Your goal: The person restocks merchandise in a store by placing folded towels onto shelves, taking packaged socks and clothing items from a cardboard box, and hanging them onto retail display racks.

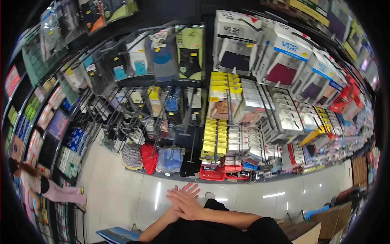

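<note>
My left hand (192, 189) and my right hand (186, 204) meet in front of my body, above the floor. The right lies across the left, its fingers stretched out toward the left. Fingers of the left hand show beyond it, extended and a little apart, while its palm is mostly covered. Neither hand appears to hold anything. Ahead of them, boxed underwear (235, 42) and bagged socks (190, 53) hang on a wall rack. Nearest below the rack are a red basket (212, 175) and a bagged blue item (170, 159).
A person (53, 189) stands in the aisle at the far left beside stocked shelves (30, 134). Cardboard boxes (335, 219) stand at the lower right. A blue flat item (118, 235) lies at the lower left. Metal hooks (191, 140) jut out from the rack over the tiled floor (109, 191).
</note>
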